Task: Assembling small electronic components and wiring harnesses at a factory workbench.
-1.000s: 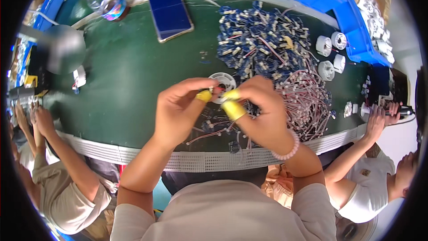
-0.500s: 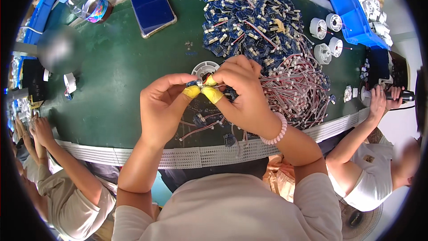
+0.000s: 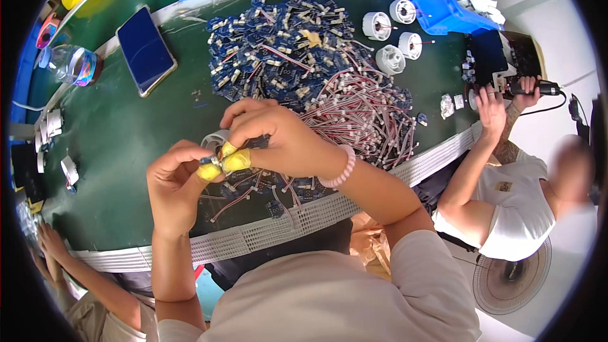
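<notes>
Between the pinched fingertips of my left hand (image 3: 172,183) is a small blue circuit board (image 3: 207,160), mostly covered by the fingers. Against it, my right hand (image 3: 263,136) pinches the end of a thin wire cable, its plug hidden by yellow-wrapped fingertips. Yellow wraps cover the left thumb tip and the right thumb and index tips. Right behind the fingertips stands a round white plastic housing (image 3: 215,139), partly hidden. Below my right hand lie loose red-and-white cables (image 3: 231,206) and a few blue boards (image 3: 274,208).
A large heap of blue boards (image 3: 244,47) adjoins a pile of cables (image 3: 354,114). Several white housings (image 3: 391,60) stand near a blue bin (image 3: 437,16). Left are a tablet (image 3: 144,50) and a bottle (image 3: 73,65). Co-workers sit both sides; one's hand (image 3: 491,113) is by a black tool.
The view has swung to the right, so the table's contents sit further left in the picture. Both hands keep their fingertips together around the board and cable.
</notes>
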Motion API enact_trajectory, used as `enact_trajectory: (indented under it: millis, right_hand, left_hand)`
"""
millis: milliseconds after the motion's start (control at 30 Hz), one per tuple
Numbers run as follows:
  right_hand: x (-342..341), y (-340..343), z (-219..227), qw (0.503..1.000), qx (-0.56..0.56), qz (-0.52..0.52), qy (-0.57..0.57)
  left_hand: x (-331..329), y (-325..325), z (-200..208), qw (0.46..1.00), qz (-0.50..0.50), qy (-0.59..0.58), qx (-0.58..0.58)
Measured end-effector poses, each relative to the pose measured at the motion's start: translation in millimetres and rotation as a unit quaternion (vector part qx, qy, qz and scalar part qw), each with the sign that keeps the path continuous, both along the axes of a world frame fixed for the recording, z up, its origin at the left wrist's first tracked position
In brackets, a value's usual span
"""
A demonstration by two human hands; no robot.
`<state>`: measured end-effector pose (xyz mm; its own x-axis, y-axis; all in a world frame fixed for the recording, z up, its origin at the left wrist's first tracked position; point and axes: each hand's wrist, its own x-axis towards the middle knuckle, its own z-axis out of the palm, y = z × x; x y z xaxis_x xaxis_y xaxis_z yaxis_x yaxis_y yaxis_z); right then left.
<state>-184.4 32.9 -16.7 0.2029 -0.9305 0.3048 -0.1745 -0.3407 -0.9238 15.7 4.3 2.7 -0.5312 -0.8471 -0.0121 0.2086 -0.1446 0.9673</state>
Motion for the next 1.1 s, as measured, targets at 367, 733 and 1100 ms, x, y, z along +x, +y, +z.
enact_trajectory:
  millis: [367,733,1100]
  right_hand:
    - [6,5,13,0.993,-0.023,-0.082,0.084]
    - [-175,4,-3,0.828,-0.051,-0.553,-0.084]
    - [-125,9,36,0.890,-0.166,-0.387,-0.176]
  left_hand:
    - [1,0,0,0.999,0.010,-0.001,-0.032]
    - [133,-56,2,0.751,0.376,-0.459,-0.291]
    - [4,-7,8,0.797,0.019,-0.480,-0.366]
